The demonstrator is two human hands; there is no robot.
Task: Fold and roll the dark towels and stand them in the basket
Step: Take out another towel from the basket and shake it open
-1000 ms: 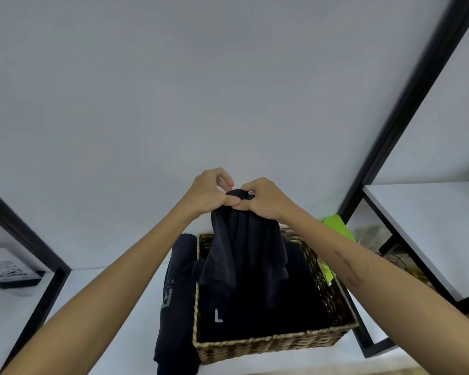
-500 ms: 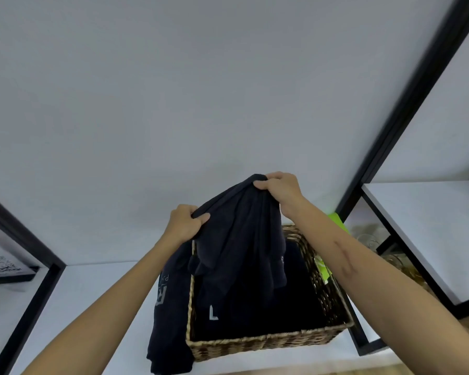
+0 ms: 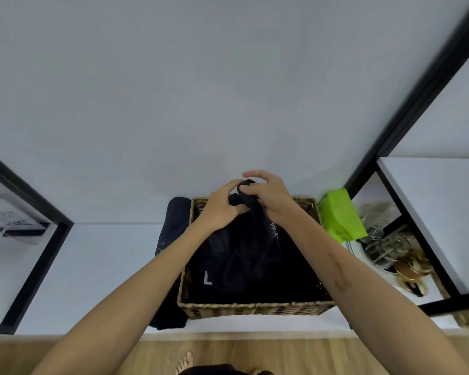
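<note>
A woven basket [image 3: 255,309] stands on the white shelf [image 3: 98,266], its inside dark with towels. My left hand [image 3: 220,209] and my right hand [image 3: 268,196] are close together above the basket's far side, both pinching the top of one dark towel [image 3: 241,253] that hangs down into the basket. A small white mark shows on dark cloth low in the basket. Another dark towel [image 3: 173,231] lies along the basket's left outer side, draped down over the shelf's front edge.
A bright green packet [image 3: 341,215] leans right of the basket. Glass jars and gold rings on a white plate [image 3: 390,253] fill the right compartment. Black frame posts [image 3: 35,266] stand at left and right. A printed box [image 3: 14,223] sits far left. Wood floor lies below.
My hands, spread apart along the towel's edge half a second ago, have come together again and sunk lower over the basket. The view has tilted down, showing the floor.
</note>
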